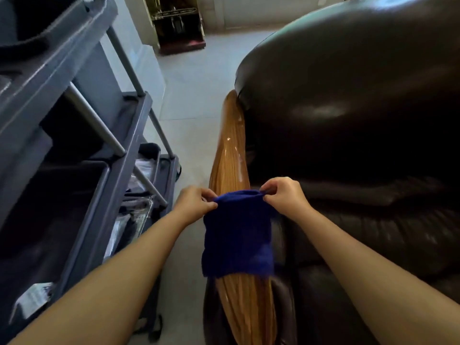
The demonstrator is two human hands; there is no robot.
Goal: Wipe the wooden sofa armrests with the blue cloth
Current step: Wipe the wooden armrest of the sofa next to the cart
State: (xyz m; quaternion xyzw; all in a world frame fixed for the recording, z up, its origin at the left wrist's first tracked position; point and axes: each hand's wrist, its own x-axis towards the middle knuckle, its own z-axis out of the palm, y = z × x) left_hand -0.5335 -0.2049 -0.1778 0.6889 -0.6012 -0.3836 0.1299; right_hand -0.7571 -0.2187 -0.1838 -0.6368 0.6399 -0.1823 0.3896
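Observation:
A glossy wooden armrest (230, 150) runs from the bottom centre up to the back of a dark leather sofa (348, 115). A blue cloth (237, 235) hangs over the armrest's middle and hides that stretch of wood. My left hand (195, 202) pinches the cloth's upper left corner. My right hand (283, 192) pinches the upper right corner. The top edge is stretched between both hands, and the rest of the cloth drapes down toward me.
A grey cleaning cart (74, 145) with shelves, metal posts and a dark bin stands close on the left. A strip of pale tiled floor (194, 100) separates cart and sofa. A dark wooden cabinet (179, 23) stands at the far wall.

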